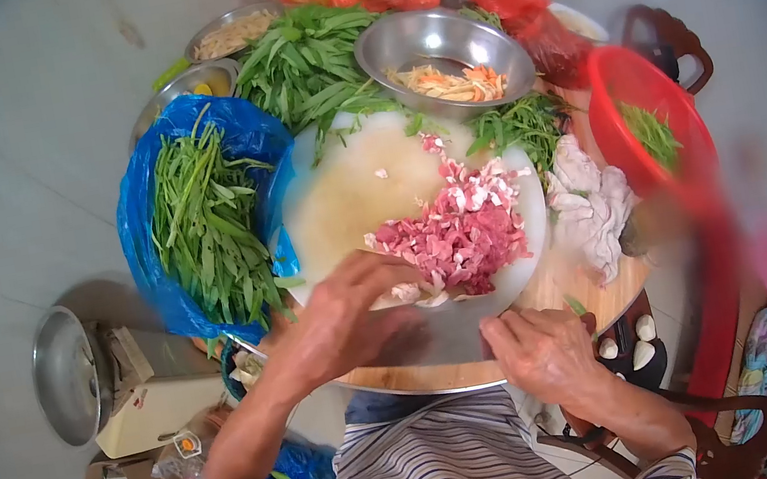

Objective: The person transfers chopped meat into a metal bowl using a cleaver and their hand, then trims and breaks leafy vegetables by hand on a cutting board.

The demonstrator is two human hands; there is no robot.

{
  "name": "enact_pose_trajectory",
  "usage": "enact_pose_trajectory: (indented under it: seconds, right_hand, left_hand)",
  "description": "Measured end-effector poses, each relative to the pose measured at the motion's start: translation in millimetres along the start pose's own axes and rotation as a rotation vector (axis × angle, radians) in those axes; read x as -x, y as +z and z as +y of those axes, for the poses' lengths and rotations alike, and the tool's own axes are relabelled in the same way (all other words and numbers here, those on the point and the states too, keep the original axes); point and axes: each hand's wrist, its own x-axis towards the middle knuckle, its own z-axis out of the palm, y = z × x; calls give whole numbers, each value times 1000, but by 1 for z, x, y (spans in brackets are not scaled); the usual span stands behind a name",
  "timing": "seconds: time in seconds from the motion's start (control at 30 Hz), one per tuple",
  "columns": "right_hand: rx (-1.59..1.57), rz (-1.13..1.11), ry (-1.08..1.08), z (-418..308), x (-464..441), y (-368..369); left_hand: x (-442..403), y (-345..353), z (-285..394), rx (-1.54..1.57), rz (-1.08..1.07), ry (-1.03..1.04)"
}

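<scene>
My right hand (547, 352) is wrapped around the handle end of a cleaver, whose broad grey blade (454, 324) lies level at the near edge of a round white cutting board (325, 193). Over the blade's left part reaches my left hand (340, 313), fingers stretched and bent a little, thumb apart. Its fingertips are close to some pale slices (410, 292) along the blade's far edge; contact is unclear. Just beyond, a heap of chopped pink meat (464, 236) with white fatty bits covers the board's right side.
Leafy greens fill a blue plastic bag (132, 221) at left, with more greens (307, 54) behind. A steel bowl (372, 49) holds shredded vegetables. At right are a crumpled pale cloth (589, 195) and a red basket (604, 116). Below sit garlic cloves (643, 354).
</scene>
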Motion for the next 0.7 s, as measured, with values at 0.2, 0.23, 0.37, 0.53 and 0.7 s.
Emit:
enact_pose_trajectory:
  seconds: [0.2,0.23,0.37,0.53,0.7]
  right_hand:
    - [75,-8,-239,3,-7,-3]
    - [88,12,-258,4,-6,-4]
    - [71,71,-251,9,8,-2]
    - [51,46,-218,17,23,3]
    - [55,55,-246,15,15,7]
  left_hand:
    - [-25,17,-23,110,-342,-15]
    - [-25,19,-30,149,-342,-20]
    - [-19,13,-48,-53,-232,-67]
    - [-6,20,-47,-87,-157,-135]
    - [-10,35,-39,-82,-197,-12]
